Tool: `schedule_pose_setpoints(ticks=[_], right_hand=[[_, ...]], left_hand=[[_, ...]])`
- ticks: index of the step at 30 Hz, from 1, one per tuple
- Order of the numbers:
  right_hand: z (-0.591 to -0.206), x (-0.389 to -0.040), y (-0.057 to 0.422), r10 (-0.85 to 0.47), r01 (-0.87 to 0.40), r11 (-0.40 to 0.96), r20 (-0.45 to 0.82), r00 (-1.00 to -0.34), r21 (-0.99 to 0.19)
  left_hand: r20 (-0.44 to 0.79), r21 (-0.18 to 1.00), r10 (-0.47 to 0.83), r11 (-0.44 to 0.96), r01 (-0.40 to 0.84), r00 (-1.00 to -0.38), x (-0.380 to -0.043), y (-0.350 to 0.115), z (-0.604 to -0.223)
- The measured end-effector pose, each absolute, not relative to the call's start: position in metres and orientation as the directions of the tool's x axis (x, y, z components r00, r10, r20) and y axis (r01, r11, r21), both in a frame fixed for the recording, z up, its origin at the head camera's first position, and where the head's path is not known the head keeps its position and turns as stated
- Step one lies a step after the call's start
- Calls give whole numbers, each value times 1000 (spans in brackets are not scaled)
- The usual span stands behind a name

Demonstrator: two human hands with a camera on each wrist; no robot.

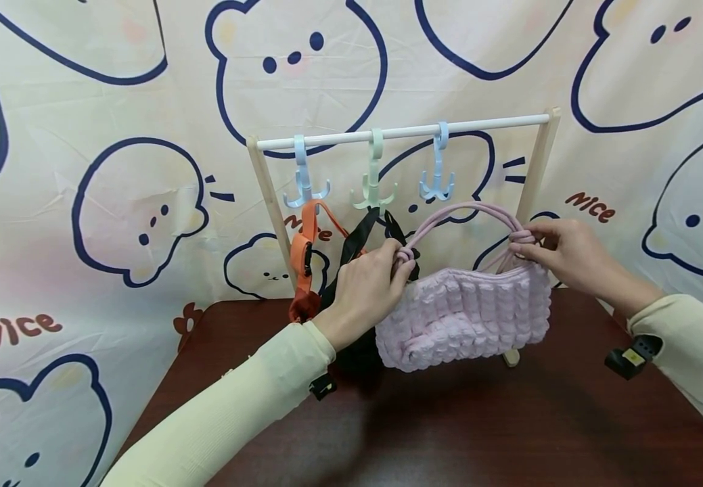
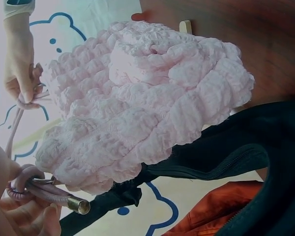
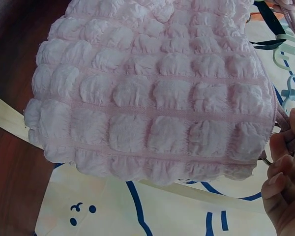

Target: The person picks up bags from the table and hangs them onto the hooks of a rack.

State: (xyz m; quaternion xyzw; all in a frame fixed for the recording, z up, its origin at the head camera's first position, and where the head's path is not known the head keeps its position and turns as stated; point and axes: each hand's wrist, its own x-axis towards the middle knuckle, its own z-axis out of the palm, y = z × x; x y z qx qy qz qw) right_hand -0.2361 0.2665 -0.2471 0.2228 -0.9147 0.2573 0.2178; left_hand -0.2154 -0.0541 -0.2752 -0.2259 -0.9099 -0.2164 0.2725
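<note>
A pink puffy quilted handbag (image 1: 467,314) hangs in the air from its cord handles (image 1: 473,206), in front of a small rack. My left hand (image 1: 371,284) pinches the knotted handle base at the bag's left end; a brass-coloured cord tip (image 2: 78,205) sticks out there in the left wrist view. At the other end my right hand (image 1: 561,253) pinches the right handle knot between thumb and fingers. Behind the bag is the rack's right hook (image 1: 438,166), light blue, with nothing on it. The bag's puffed side fills much of the right wrist view.
A white rod (image 1: 406,133) on wooden posts carries the hooks. An orange strapped bag (image 1: 304,270) hangs from the left blue hook (image 1: 305,176). A black bag (image 1: 357,352) hangs by its straps from the green hook (image 1: 375,176), partly behind my left hand. Below lies a dark brown table (image 1: 448,433).
</note>
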Motion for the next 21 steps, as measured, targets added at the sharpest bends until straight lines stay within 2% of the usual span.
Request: schedule_pose_setpoints(ticks=[10,21], right_hand=[[-241,-238,265,-251,-483,776,504,-827,-406],[-237,-238,264,-238,-479,777,514,-824,-408]], left_hand=[[625,269,279,799,538,-729,-217,-54,-268],[615,282,273,800,530,-740,-220,-55,-261]])
